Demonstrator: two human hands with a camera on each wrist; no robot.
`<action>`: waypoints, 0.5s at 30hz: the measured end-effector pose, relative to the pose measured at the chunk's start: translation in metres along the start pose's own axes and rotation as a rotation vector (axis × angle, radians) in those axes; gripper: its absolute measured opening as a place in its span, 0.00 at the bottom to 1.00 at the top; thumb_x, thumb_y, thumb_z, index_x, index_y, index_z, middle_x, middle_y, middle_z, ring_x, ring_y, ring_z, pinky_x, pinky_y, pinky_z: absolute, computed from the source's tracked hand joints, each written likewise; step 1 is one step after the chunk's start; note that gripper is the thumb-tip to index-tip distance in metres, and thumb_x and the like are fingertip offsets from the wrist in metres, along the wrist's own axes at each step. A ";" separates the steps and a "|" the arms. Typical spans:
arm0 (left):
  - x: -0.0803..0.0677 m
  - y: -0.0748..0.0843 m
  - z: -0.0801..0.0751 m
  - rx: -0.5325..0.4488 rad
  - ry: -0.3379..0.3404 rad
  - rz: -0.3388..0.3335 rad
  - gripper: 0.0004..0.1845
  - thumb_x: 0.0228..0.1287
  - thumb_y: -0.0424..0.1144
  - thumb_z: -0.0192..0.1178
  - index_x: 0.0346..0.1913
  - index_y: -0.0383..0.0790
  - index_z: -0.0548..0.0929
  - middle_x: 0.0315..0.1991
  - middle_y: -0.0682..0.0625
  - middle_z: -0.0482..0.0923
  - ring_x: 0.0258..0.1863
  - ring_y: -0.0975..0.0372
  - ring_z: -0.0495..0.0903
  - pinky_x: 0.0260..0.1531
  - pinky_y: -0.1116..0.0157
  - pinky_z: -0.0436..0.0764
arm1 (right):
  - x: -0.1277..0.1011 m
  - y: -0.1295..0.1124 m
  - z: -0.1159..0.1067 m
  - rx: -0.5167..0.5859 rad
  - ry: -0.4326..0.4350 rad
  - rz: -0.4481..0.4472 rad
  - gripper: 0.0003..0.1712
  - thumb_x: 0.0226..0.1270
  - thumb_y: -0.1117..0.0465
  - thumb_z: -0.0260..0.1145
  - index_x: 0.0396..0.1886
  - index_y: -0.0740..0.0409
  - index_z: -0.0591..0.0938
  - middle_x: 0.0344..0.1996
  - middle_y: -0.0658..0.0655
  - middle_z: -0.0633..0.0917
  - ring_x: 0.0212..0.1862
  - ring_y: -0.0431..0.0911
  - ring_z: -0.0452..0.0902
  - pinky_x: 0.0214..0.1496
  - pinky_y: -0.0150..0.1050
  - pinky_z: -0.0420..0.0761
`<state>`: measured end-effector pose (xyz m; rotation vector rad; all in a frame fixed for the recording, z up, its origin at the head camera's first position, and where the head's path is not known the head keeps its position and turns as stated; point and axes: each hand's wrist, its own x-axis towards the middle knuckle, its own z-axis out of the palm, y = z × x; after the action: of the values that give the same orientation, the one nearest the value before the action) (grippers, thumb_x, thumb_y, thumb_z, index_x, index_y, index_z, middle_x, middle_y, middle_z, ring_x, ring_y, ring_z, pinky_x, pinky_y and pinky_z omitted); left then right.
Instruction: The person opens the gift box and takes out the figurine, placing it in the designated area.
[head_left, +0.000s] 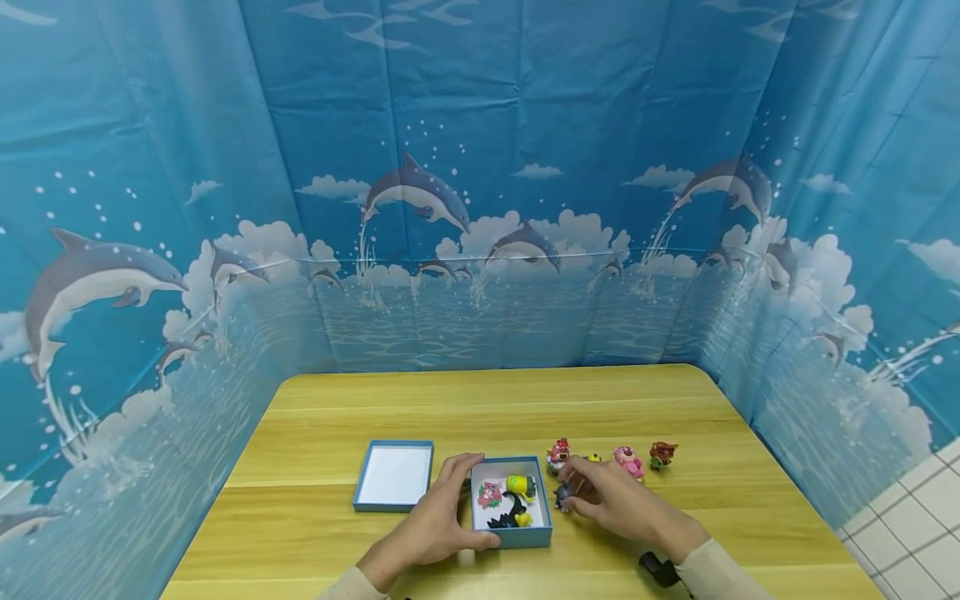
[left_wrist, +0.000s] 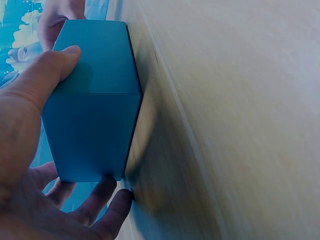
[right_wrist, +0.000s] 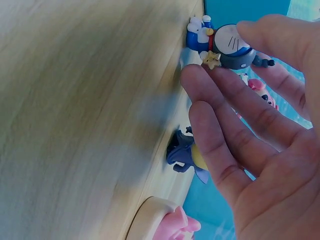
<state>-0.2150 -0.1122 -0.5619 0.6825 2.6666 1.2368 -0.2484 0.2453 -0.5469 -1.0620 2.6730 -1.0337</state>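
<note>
My left hand (head_left: 471, 500) grips a small open blue box (head_left: 528, 537) at its left side. In the left wrist view the thumb (left_wrist: 47, 75) lies on one wall of the box (left_wrist: 100, 70) and the fingers (left_wrist: 102, 197) curl under the opposite end. Several small toy figures (head_left: 510, 496) lie inside. My right hand (head_left: 572, 487), just right of the box, pinches a blue and grey cat-like figure (right_wrist: 225, 45) between thumb (right_wrist: 280, 40) and forefinger (right_wrist: 220, 85), low over the table.
The box's lid (head_left: 393, 475) lies upturned to the left. A row of small figures (head_left: 628, 461) stands on the wooden table (head_left: 487, 408) behind my right hand, one dark blue and yellow (right_wrist: 187, 152). Blue dolphin-print curtains enclose the table.
</note>
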 end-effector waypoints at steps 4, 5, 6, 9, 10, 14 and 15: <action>-0.001 0.002 0.000 0.001 0.002 0.010 0.65 0.62 0.60 0.89 0.95 0.53 0.58 0.92 0.46 0.60 0.84 0.42 0.75 0.81 0.31 0.78 | -0.001 0.001 -0.001 0.006 -0.007 0.007 0.13 0.84 0.62 0.77 0.61 0.57 0.86 0.48 0.50 0.95 0.47 0.39 0.94 0.51 0.35 0.94; -0.002 0.002 0.000 0.001 0.002 0.012 0.65 0.62 0.60 0.89 0.95 0.53 0.59 0.92 0.46 0.60 0.84 0.42 0.74 0.81 0.31 0.78 | -0.001 0.001 -0.001 0.007 -0.009 0.009 0.13 0.84 0.62 0.77 0.61 0.57 0.86 0.48 0.50 0.95 0.48 0.39 0.94 0.51 0.35 0.94; -0.002 0.002 0.000 0.002 0.001 0.012 0.65 0.63 0.60 0.89 0.95 0.53 0.58 0.92 0.46 0.60 0.84 0.42 0.74 0.81 0.31 0.78 | -0.001 0.001 -0.001 0.009 -0.010 0.011 0.13 0.84 0.62 0.77 0.61 0.57 0.87 0.48 0.50 0.95 0.48 0.39 0.94 0.51 0.35 0.94; -0.002 0.002 0.000 0.003 -0.001 0.012 0.65 0.63 0.60 0.89 0.95 0.53 0.58 0.91 0.46 0.60 0.84 0.42 0.75 0.81 0.32 0.78 | -0.001 0.001 -0.001 0.008 -0.012 0.010 0.13 0.84 0.62 0.77 0.62 0.58 0.87 0.48 0.50 0.96 0.47 0.38 0.93 0.50 0.35 0.94; -0.002 0.003 0.000 0.005 -0.001 0.011 0.65 0.63 0.60 0.89 0.95 0.53 0.58 0.91 0.46 0.60 0.84 0.42 0.75 0.81 0.32 0.78 | -0.002 0.002 -0.001 0.009 -0.012 0.009 0.13 0.84 0.62 0.77 0.62 0.58 0.87 0.48 0.50 0.96 0.47 0.38 0.93 0.50 0.35 0.94; -0.003 0.004 -0.001 0.007 0.001 0.016 0.65 0.63 0.60 0.89 0.95 0.52 0.58 0.91 0.46 0.60 0.84 0.42 0.75 0.81 0.32 0.79 | -0.002 0.002 -0.002 0.016 -0.012 0.011 0.13 0.85 0.62 0.76 0.62 0.58 0.87 0.48 0.50 0.96 0.47 0.37 0.93 0.50 0.35 0.94; -0.003 0.004 -0.001 0.005 0.002 0.016 0.65 0.63 0.60 0.89 0.95 0.52 0.58 0.91 0.46 0.60 0.84 0.42 0.75 0.81 0.32 0.78 | -0.002 0.002 -0.002 0.017 -0.012 0.013 0.13 0.85 0.62 0.76 0.62 0.58 0.87 0.48 0.50 0.96 0.47 0.37 0.93 0.50 0.35 0.94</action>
<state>-0.2114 -0.1118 -0.5585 0.7053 2.6726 1.2355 -0.2486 0.2486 -0.5474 -1.0425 2.6531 -1.0421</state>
